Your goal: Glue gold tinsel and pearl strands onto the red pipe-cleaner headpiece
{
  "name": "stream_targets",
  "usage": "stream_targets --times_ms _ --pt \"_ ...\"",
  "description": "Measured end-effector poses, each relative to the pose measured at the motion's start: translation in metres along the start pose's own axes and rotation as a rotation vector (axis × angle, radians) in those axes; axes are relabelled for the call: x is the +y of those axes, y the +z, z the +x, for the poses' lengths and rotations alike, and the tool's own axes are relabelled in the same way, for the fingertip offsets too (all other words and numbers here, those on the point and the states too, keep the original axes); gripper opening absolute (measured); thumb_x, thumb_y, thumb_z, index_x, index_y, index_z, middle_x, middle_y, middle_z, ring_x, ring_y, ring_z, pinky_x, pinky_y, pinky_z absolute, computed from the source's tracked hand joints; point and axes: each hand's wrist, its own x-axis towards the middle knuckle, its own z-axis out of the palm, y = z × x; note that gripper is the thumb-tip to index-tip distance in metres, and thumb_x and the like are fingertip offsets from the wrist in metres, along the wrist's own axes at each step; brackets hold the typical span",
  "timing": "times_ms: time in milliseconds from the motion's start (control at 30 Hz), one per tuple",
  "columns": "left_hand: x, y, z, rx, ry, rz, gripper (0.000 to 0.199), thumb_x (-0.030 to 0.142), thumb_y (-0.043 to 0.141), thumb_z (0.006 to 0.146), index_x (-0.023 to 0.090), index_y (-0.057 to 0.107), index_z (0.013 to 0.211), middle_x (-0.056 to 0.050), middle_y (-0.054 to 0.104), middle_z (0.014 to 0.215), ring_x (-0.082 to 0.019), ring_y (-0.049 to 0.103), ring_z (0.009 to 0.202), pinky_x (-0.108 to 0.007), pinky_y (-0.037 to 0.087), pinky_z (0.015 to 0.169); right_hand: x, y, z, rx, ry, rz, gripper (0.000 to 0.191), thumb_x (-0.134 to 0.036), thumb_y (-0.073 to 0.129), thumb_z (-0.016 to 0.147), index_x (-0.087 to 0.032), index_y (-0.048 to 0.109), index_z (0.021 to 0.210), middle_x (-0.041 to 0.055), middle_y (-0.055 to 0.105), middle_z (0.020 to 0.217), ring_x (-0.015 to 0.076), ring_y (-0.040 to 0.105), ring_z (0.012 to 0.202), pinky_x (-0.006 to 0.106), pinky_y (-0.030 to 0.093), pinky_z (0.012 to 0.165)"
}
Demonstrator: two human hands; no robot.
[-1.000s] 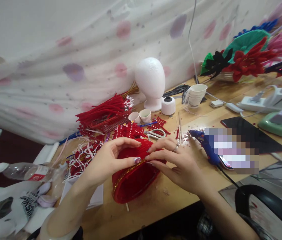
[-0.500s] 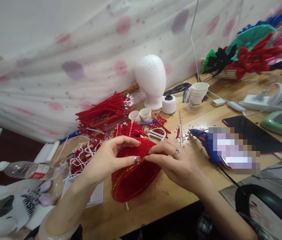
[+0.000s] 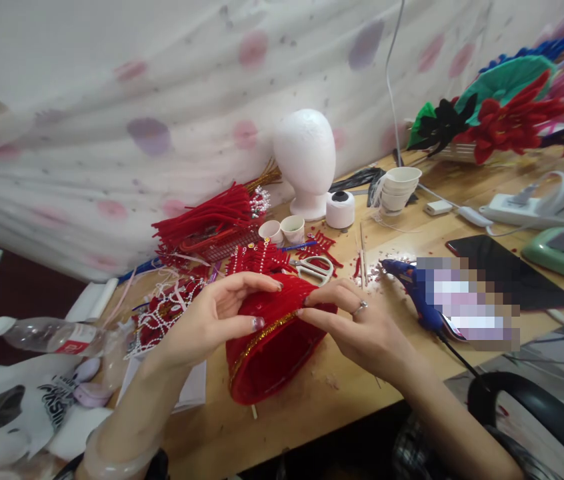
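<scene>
Together, both bare hands hold a hollow, red, velvety piece (image 3: 275, 303) with an open, rounded mouth, tilted over the front of the pale wooden bench (image 3: 347, 380). The left hand (image 3: 197, 323) curves around its side, thumb and fingers moderately parted against the red surface; the right hand (image 3: 367, 327) is narrow, its fingertips together on the rim, at the upper end of a glittery gold trim band (image 3: 272, 328). The step in hand looks like settling or pressing the edge where this band runs. Further handling there would call for steady support from the left hand and light, exact fingertip pressure from the right, so that the soft wall does not buckle. Whether the band is fully fixed, I cannot tell.

Just beyond the piece lie white-handled scissors (image 3: 315, 270) and red fuzzy strips with white beads (image 3: 262, 257). Tangled white bead strings (image 3: 149, 333) lie to the left, and a blue glue gun (image 3: 425, 303) rests to the right, beside a black flat-screened device (image 3: 537, 283). Farther back stand a white foam head (image 3: 305, 150) and a white thread spool (image 3: 341, 212).
</scene>
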Motion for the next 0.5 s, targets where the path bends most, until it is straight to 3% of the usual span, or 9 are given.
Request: stream_targets --times_ms 200,500 --pt "-0.006 -0.005 0.005 -0.141 0.060 -0.136 0.051 0.001 0.075 0.074 0.029 0.077 0.116 0.001 0.076 0.122 -0.011 0.068 0.118 -0.018 0.051 0.105 0.002 0.000 -0.002 0.028 0.027 -0.011 0.029 0.000 0.049 0.100 -0.019 0.069 0.110 0.0054 0.070 0.097 0.0182 0.066 0.087 0.034 0.056 0.076" --pt "-0.012 -0.009 0.004 -0.140 0.096 -0.165 0.051 0.002 0.078 0.073 0.029 0.077 0.116 0.000 0.076 0.119 -0.012 0.068 0.116 -0.020 0.054 0.102 0.002 0.001 0.001 0.023 0.028 -0.014 0.028 0.000 0.049 0.100 -0.018 0.068 0.110 0.0063 0.070 0.097 0.0176 0.066 0.087 0.034 0.056 0.074"
